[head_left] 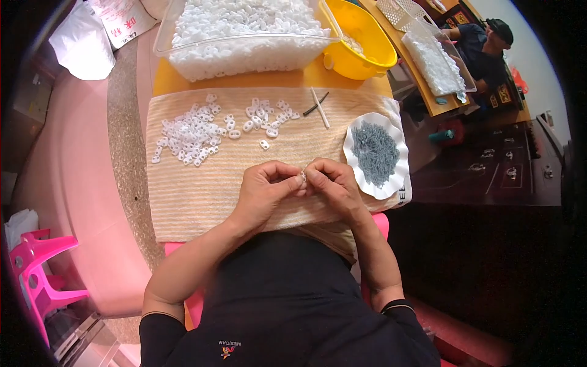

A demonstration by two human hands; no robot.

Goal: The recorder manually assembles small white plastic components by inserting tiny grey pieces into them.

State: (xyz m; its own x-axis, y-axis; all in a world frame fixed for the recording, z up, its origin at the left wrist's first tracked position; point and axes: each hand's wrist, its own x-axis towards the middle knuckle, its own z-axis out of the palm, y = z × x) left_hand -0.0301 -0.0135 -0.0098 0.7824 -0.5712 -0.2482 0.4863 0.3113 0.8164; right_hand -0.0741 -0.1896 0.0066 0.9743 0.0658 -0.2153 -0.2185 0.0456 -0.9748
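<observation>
My left hand (269, 188) and my right hand (332, 183) meet over the near part of a striped cloth (202, 214). Fingertips of both are pinched on one small white plastic piece (303, 176), mostly hidden by the fingers. Beyond my left hand lies a pile of small white plastic pieces with holes (189, 134), and a looser cluster of similar pieces (262, 113) spreads to its right. A white plate with a wavy rim (400, 177), heaped with small grey slender parts (374, 153), sits right of my right hand. A white stick (320, 109) crosses a black stick (312, 109) farther back.
A clear bin (244, 58) full of white pieces stands at the table's far edge, beside a yellow basin (367, 46). At the far right another person (483, 49) sits by a second tray (434, 67). Pink stools (46, 269) and sacks (82, 49) are on the left.
</observation>
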